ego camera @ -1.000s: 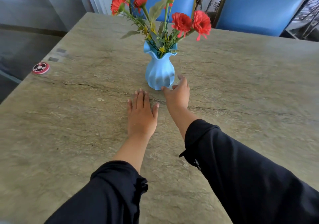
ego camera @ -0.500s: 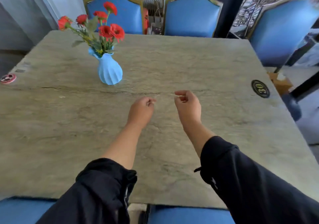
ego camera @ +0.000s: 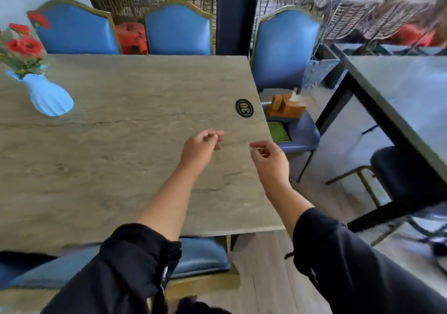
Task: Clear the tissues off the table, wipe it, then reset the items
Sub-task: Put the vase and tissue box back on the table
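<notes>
Change: a second ago the right hand was leaving the vase and the left hand was lying flat; now both are hovering over the right end of the counter, and the view is swinging right.
Meaning: judging by this, the vase is already reset and the person is turning to fetch the next items.
Hands: both are hanging loosely curled, holding nothing and apart from each other.
Vase: it is standing upright with red flowers, well off to the left of the left hand.
Tissue box: it is sitting on a blue chair seat just past the counter's right edge, beyond the right hand; a white tissue is poking out of its top.
Green item: it is lying flat on the same seat, nearer the right hand; what it is, I cannot tell.
Writing: a black oval plate ahead of both hands is reading "30".
Loose tissues: none are showing on the counter.
</notes>
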The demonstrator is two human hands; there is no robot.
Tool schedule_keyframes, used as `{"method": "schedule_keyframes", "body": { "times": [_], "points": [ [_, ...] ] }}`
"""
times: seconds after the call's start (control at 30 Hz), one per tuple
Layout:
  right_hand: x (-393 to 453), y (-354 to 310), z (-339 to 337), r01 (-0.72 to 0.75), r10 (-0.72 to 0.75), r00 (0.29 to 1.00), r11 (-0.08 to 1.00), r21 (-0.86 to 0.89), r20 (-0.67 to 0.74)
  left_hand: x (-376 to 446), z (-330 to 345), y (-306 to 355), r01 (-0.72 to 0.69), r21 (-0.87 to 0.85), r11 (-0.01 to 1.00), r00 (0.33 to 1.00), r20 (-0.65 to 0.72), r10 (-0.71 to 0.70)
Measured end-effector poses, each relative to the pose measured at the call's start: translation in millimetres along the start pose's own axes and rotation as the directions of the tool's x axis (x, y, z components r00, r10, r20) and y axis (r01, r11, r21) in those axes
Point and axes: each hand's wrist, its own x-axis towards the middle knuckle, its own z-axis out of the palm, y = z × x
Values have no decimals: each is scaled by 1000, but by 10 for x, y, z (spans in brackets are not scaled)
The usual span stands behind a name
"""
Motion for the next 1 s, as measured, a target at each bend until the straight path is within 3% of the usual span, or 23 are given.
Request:
{"method": "schedule_keyframes", "body": {
  "times": [0.2,0.47,1.0],
  "points": [
    [374,509,-645,-62,64,996,998,27,-63,50,912,202,11,-106,994,999,50,-5],
    [1479,963,-1140,-55,55,997,999,2,-60,760,1998,213,74,-141,987,993,105,-59],
    [3976,1618,-1388,-81,82,997,996,-25,15,2551,3466,145,196,-141,970,980,-1,-198]
  ]
}}
